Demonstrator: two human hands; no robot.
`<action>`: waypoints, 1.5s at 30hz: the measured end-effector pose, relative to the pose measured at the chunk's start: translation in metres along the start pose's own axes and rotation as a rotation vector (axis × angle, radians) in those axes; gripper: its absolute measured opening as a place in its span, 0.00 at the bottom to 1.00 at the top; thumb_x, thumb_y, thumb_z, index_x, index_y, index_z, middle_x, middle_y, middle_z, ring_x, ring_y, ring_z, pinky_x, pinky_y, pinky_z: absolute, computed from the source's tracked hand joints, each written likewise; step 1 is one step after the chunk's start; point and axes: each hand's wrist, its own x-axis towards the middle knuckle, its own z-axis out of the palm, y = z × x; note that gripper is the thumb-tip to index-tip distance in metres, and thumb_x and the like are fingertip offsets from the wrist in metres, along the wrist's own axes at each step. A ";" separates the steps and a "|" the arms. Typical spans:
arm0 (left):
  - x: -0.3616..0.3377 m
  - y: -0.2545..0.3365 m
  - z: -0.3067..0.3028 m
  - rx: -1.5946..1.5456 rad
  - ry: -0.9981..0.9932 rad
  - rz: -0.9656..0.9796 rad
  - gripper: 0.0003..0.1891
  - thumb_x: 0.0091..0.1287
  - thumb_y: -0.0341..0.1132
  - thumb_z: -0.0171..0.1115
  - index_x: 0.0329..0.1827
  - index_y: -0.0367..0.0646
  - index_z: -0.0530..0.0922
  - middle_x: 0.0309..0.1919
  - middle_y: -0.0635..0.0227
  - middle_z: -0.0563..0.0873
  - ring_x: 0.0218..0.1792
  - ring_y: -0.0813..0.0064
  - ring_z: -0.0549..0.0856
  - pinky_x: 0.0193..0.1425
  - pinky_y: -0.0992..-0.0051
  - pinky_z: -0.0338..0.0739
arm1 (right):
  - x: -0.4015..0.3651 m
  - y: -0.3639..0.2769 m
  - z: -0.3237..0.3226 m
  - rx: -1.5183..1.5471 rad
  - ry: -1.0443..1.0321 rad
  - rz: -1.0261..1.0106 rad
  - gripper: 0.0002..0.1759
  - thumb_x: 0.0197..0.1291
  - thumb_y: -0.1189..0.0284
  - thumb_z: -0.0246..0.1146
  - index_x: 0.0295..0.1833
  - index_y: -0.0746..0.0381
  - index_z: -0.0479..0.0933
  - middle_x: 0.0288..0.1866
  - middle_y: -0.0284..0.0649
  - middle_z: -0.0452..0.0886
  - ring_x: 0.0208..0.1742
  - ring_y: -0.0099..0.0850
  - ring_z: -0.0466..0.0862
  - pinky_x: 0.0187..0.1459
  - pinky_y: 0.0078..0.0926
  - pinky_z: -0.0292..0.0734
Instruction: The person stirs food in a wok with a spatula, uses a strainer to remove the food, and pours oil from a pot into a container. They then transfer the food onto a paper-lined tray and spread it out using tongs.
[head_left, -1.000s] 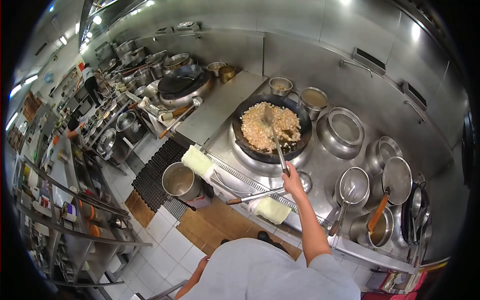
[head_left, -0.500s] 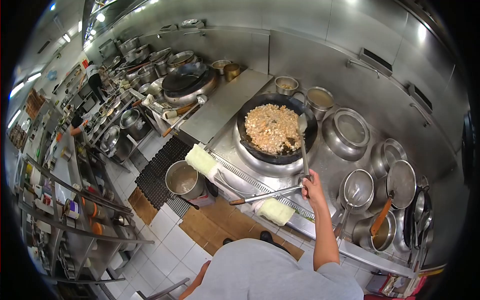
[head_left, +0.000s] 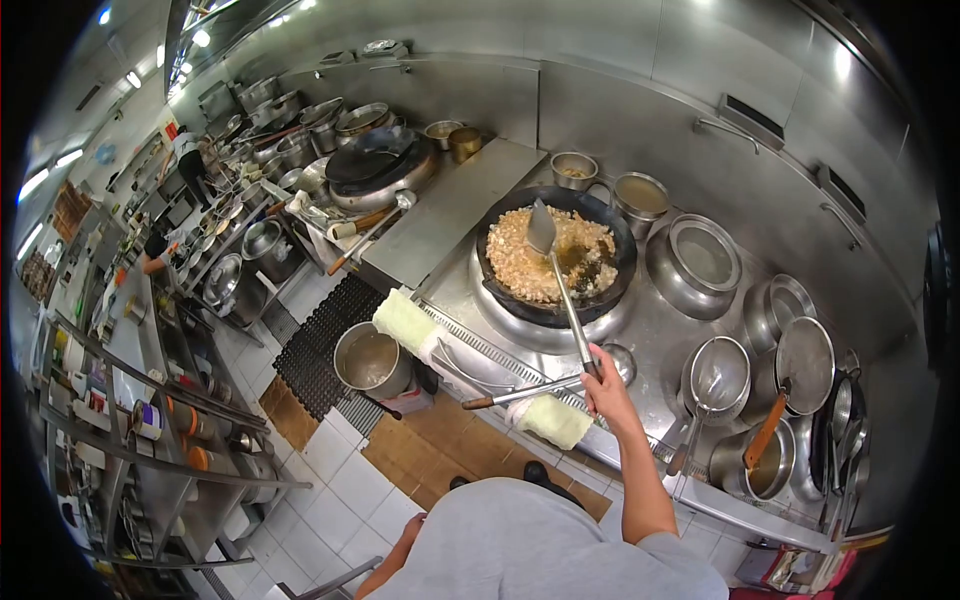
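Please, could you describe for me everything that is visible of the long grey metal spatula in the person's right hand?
The long grey metal spatula has a broad, flat blade and a straight, slender shaft, darker towards the grip. It looks like steel. The person's right hand closes around its near end. From there it slants over the rim of the round black wok, blade pointing away. The blade is at the pale-orange chopped food; whether the shaft touches the rim is unclear.

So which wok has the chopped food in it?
The near wok, under the spatula held by the right hand; the wok farther left shows none.
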 end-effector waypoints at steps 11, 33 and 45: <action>-0.012 0.067 -0.029 -0.291 -0.012 -0.191 0.19 0.58 0.40 0.62 0.51 0.41 0.77 0.38 0.52 0.86 0.42 0.58 0.85 0.47 0.67 0.78 | 0.074 0.000 0.014 -0.036 0.051 0.033 0.29 0.60 0.77 0.55 0.67 0.60 0.56 0.27 0.37 0.68 0.13 0.22 0.66 0.11 0.22 0.59; -0.009 -0.018 0.019 -0.028 0.065 -0.067 0.20 0.57 0.41 0.63 0.50 0.41 0.78 0.39 0.51 0.85 0.42 0.58 0.85 0.46 0.68 0.78 | 0.104 -0.008 -0.005 -0.949 0.169 -0.365 0.29 0.52 0.73 0.62 0.62 0.53 0.68 0.46 0.49 0.79 0.49 0.49 0.78 0.50 0.45 0.72; 0.009 0.048 -0.015 -0.269 -0.073 -0.241 0.21 0.56 0.44 0.65 0.49 0.40 0.79 0.39 0.52 0.86 0.42 0.58 0.85 0.47 0.67 0.78 | -0.041 -0.038 -0.083 -0.966 0.189 -0.367 0.26 0.54 0.77 0.59 0.60 0.50 0.72 0.34 0.42 0.79 0.35 0.41 0.81 0.38 0.38 0.74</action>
